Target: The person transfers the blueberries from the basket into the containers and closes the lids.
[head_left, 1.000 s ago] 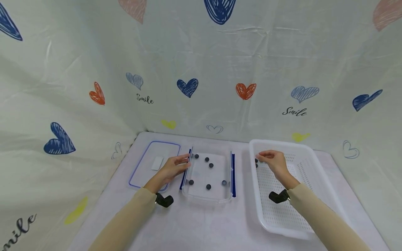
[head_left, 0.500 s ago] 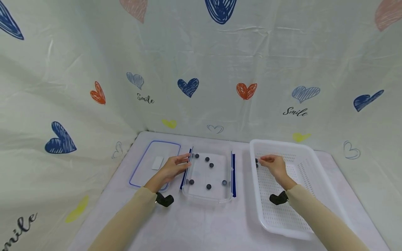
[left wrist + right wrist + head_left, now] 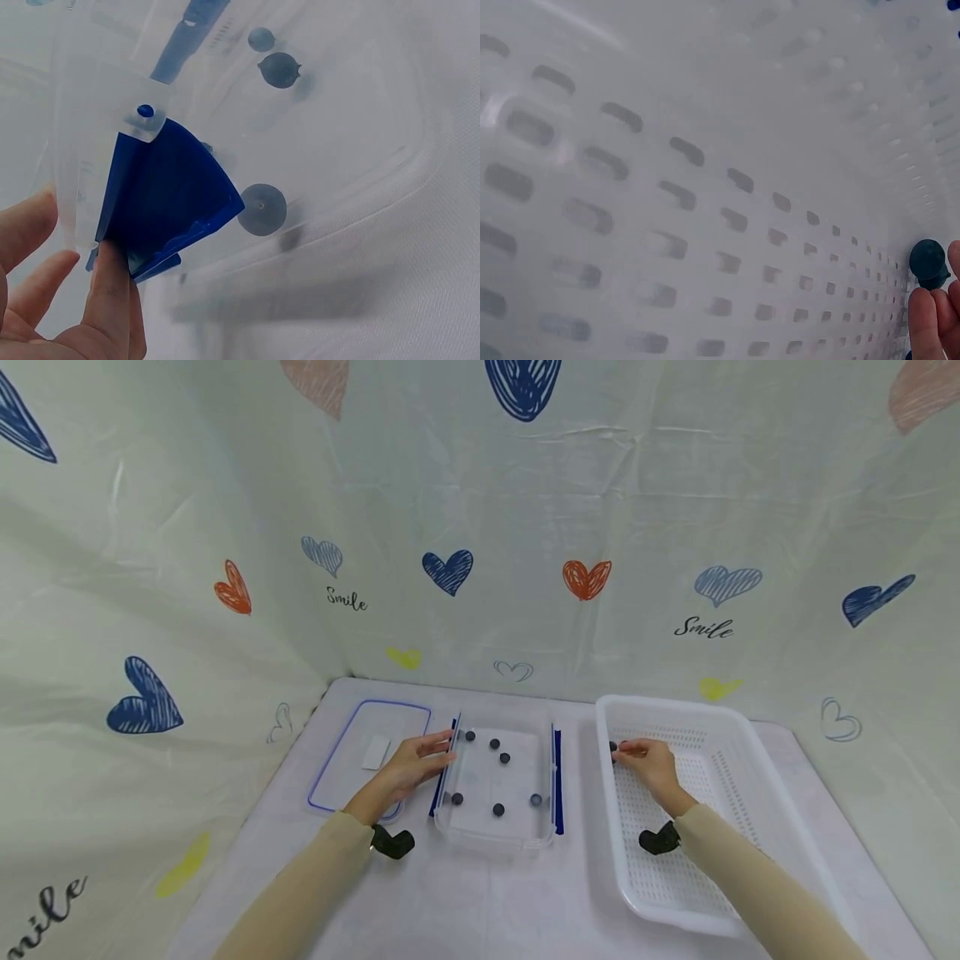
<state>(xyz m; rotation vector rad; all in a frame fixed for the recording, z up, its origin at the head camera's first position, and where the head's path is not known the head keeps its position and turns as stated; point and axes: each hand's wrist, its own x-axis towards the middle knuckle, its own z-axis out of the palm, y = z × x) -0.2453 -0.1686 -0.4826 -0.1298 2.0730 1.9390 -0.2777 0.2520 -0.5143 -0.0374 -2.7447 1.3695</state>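
My left hand [image 3: 405, 770] holds the left wall of a clear plastic box [image 3: 495, 842], beside a blue latch flap [image 3: 169, 199] that hangs open in the left wrist view. Several dark round blueberries [image 3: 498, 810] lie spread over the box floor. To the right, my right hand [image 3: 651, 768] reaches into a white plastic basket [image 3: 613, 852], its fingertips pinching at a dark blueberry along the left wall. In the right wrist view one blueberry [image 3: 928, 259] shows right at the fingers [image 3: 925, 322], with another partly hidden beneath it.
A clear lid with a blue rim [image 3: 330, 760] lies left of the box, with a white rectangular piece [image 3: 375, 752] on it. A second blue latch [image 3: 558, 781] stands off the box's right side. A heart-print curtain [image 3: 517, 627] hangs behind the table.
My right hand has moved slightly toward me along the basket's left wall, down to the blueberries there. The left hand and the box stay as they were.
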